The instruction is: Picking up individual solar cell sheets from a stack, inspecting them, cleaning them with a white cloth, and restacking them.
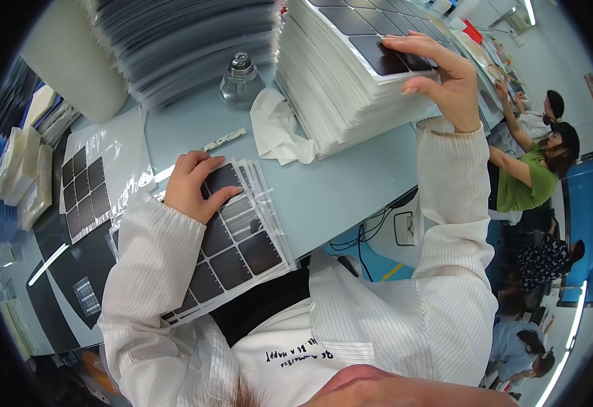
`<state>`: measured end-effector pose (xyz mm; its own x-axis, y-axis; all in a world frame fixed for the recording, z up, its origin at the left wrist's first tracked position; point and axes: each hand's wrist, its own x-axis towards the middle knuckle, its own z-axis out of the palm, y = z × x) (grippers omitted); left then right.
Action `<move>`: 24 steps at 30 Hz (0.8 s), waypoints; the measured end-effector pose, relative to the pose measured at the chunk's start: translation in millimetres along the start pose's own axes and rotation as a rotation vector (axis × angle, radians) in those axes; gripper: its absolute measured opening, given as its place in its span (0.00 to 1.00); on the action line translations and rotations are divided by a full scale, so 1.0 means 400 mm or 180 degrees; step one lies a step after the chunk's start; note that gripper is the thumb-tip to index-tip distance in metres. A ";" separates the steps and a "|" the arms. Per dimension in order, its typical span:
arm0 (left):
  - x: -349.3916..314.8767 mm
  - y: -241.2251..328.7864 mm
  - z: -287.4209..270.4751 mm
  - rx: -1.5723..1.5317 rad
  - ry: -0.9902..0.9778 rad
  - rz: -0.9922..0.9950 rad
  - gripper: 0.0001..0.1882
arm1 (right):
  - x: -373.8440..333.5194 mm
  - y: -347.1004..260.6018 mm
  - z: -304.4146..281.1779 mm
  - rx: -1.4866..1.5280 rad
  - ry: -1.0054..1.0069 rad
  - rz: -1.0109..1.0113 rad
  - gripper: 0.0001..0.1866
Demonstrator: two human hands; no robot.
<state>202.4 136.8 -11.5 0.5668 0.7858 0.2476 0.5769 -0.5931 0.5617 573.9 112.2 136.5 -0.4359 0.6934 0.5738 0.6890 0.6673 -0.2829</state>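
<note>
My left hand (193, 184) rests on a low pile of white sheets (230, 266) printed with glossy black rounded squares, close to my body. Its thumb and forefinger are spread on the top sheet; the other fingers curl a little. At the upper right, my right hand (451, 76) reaches to the near corner of a tall stack of white sheets (340, 95). Its fingertips lie on a black square of the top sheet, while the thumb is apart from them by the stack's edge. Neither hand visibly lifts a sheet.
A glass bottle with a metal top (241, 81) and a crumpled white tissue (277, 127) stand beside the tall stack. Behind are a grey layered stack (194, 51) and a white cylinder (79, 61). Another black-squared sheet (86, 190) lies left. Several people sit along the right.
</note>
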 end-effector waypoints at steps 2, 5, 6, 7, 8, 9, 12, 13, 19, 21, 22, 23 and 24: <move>0.000 0.001 0.000 -0.0006 -0.0019 0.0006 0.26 | -0.007 -0.003 0.003 0.0163 0.0086 0.0134 0.24; 0.000 0.006 0.000 0.0016 0.0013 -0.0035 0.26 | -0.009 -0.005 0.004 0.0149 0.0134 0.0151 0.23; 0.001 0.006 -0.001 -0.0016 0.0000 -0.0039 0.26 | -0.008 -0.008 0.003 0.0115 0.0108 0.0125 0.23; 0.000 0.007 -0.001 -0.0047 -0.0010 -0.0049 0.26 | -0.007 -0.010 0.003 0.0087 0.0081 0.0096 0.22; 0.000 0.007 -0.002 -0.0037 -0.0010 -0.0055 0.26 | -0.007 -0.008 0.004 0.0096 0.0085 0.0092 0.22; 0.002 0.006 -0.002 -0.0037 -0.0027 -0.0060 0.25 | -0.007 -0.005 0.005 0.0056 0.0094 0.0099 0.21; -0.009 -0.001 0.000 0.0016 0.0010 -0.0085 0.25 | 0.000 -0.002 0.012 0.0089 0.0059 0.0019 0.20; -0.014 -0.003 0.001 0.0049 0.0064 -0.0060 0.25 | 0.006 -0.003 0.015 0.0117 0.0021 -0.0056 0.20; -0.007 0.012 -0.003 0.0083 0.0024 -0.0267 0.25 | -0.007 -0.112 0.031 -0.0309 0.0680 -0.0571 0.18; -0.004 0.006 -0.003 0.0058 -0.0013 -0.0236 0.26 | -0.017 -0.194 0.067 -0.0238 0.0618 -0.0757 0.18; -0.006 0.004 -0.001 0.0090 -0.0032 -0.0274 0.26 | -0.018 -0.235 0.096 -0.0138 0.0438 -0.0774 0.17; -0.009 -0.001 0.003 0.0020 0.0010 -0.0366 0.26 | -0.023 -0.254 0.136 0.0168 0.0117 -0.0734 0.17; -0.013 -0.007 0.008 -0.0048 0.0053 -0.0456 0.27 | -0.031 -0.263 0.188 0.0472 -0.0205 -0.0698 0.16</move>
<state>199.4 133.7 -16.9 0.4693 0.8651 0.1771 0.6423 -0.4720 0.6039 463.4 54.0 101.5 -0.6046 0.5407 0.5849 0.4838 0.8326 -0.2695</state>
